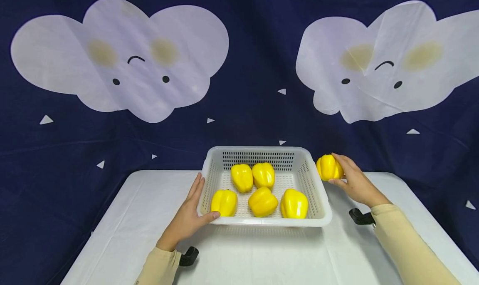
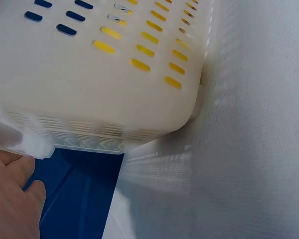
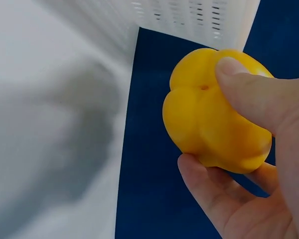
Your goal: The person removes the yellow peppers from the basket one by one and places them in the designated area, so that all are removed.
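Observation:
A white plastic basket point(image 1: 267, 221) with slotted walls sits on the table, and several yellow bell peppers point(image 1: 263, 201) lie inside it. My left hand point(image 1: 187, 214) holds the basket's left front corner, its thumb over the front rim and its fingers along the left side. In the left wrist view, part of that hand point(image 2: 12, 194) shows beside the basket's rim. Off the basket's right side, my right hand point(image 1: 357, 183) grips another yellow bell pepper point(image 1: 329, 167) above the table. The right wrist view shows thumb and fingers on opposite sides of this bell pepper point(image 3: 204, 119).
A white cloth covers the table point(image 1: 262, 256). Behind its far edge hangs a dark blue curtain point(image 1: 258, 89) with cloud prints. Each wrist carries a black mount, the left one point(image 1: 188, 256) near the front of the table.

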A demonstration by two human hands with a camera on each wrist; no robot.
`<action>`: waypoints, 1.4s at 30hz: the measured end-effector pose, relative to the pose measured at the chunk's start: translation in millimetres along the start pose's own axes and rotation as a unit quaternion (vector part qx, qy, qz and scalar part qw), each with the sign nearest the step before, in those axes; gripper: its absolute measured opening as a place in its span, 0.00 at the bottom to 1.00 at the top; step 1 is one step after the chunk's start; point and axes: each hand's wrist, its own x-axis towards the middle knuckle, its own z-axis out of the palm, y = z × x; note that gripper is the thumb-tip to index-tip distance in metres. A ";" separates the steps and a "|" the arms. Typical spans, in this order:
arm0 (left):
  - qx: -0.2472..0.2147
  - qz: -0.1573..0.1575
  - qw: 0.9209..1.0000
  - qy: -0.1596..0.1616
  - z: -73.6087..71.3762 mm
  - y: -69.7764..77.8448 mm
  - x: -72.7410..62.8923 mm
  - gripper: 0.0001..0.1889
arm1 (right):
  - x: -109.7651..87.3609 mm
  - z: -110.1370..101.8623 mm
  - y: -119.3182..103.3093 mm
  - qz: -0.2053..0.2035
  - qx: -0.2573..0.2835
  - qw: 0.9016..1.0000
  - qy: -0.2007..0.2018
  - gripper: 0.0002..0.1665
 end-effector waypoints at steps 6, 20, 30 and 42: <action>0.002 0.001 1.000 0.007 -1.5 -0.8 -0.9 0.58 | 2.0 5.0 8.5 -0.002 -0.005 1.000 -0.016 0.49; 0.004 0.000 1.000 0.009 0.0 2.1 0.4 0.58 | 4.0 12.7 27.5 -0.003 -0.030 0.998 -0.064 0.48; 0.004 -0.006 1.000 0.008 1.8 0.1 -0.4 0.58 | 3.9 12.0 34.7 -0.036 -0.026 0.996 -0.071 0.46; 0.001 0.000 1.000 0.006 0.9 0.5 0.1 0.58 | 9.0 9.6 38.9 -0.046 -0.025 0.994 -0.099 0.45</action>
